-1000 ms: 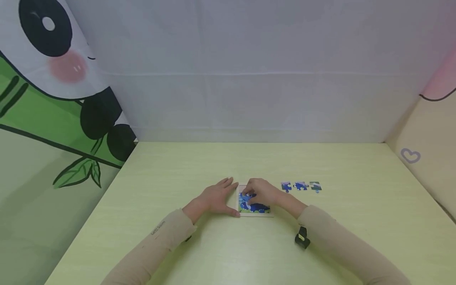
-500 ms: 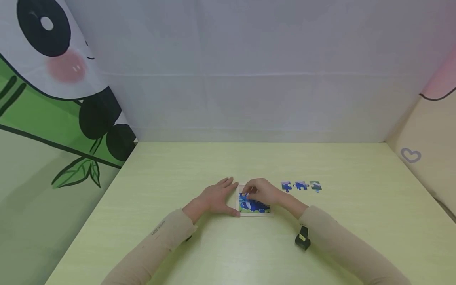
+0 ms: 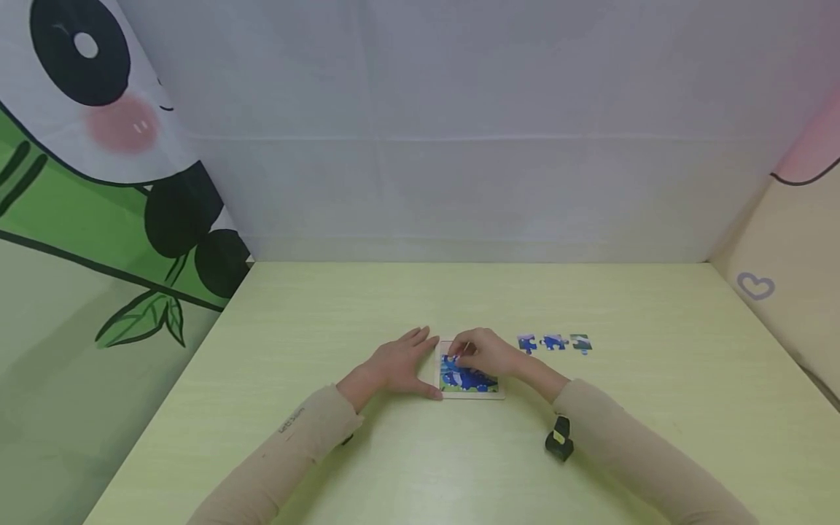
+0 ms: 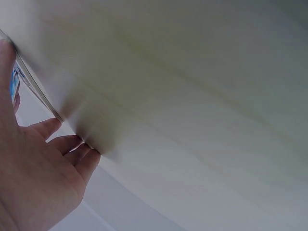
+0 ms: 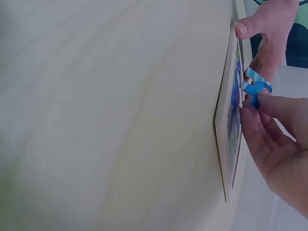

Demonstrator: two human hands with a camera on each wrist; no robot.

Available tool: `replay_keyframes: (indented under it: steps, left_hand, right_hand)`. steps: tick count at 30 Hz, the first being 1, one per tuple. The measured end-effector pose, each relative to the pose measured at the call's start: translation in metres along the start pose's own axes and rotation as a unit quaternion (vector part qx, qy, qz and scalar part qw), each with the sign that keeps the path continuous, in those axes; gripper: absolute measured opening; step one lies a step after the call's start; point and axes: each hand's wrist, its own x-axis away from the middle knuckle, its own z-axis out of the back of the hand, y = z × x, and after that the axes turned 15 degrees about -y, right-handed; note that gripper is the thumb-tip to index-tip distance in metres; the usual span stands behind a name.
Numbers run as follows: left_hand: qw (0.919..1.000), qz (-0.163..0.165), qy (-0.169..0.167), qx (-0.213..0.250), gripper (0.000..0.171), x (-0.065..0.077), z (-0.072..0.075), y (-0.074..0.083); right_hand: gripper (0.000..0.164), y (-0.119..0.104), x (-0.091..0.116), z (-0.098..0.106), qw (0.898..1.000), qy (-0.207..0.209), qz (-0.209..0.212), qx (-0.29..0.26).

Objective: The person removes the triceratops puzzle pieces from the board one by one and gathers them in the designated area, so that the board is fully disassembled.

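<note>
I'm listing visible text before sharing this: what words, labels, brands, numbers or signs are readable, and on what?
Left sleeve: lettering, too small and blurred to read.
Right wall: heart outline, without letters.
No readable text elsewhere.

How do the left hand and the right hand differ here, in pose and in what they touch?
Pose: the left hand is spread, thumb apart from the fingers; the right hand is curled in a pinch.
Contact: the left hand touches the left edge of the puzzle frame; the right hand, over it, holds a blue puzzle piece.
Shared: both are bare.
</note>
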Motion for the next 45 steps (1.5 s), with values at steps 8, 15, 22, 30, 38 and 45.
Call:
replay_keyframes:
  steps: [8,15,22,30,38,45]
  left_hand:
    - [1.0000,0.000,0.000,0.007,0.103,0.003,0.002,0.002]
    - [0.9999,0.002,0.004,0.012,0.104,0.003,0.002,0.002]
    - [1.0000,0.002,0.000,0.006,0.104,0.005,0.002,0.003]
    - [0.9997,0.002,-0.003,0.026,0.103,0.008,0.005,0.006]
    - [0.9997,-0.001,-0.001,0.025,0.102,0.007,0.004,0.006]
    - [0.9997,0.001,-0.003,0.022,0.103,0.007,0.004,0.006]
  right_hand:
    - [0.012,0.000,0.010,0.010,1.000,-0.003,0.000,-0.003]
    - [0.012,0.005,0.030,0.023,1.000,-0.003,-0.001,0.000]
    - [0.013,0.023,0.055,0.031,1.000,-0.006,-0.022,-0.013]
    - [0.012,0.040,0.081,0.036,1.000,0.003,-0.027,0.005]
    - [0.013,0.052,0.097,0.040,0.999,0.015,-0.043,0.018]
    - [0.013,0.058,0.102,0.041,0.998,0.014,-0.057,0.014]
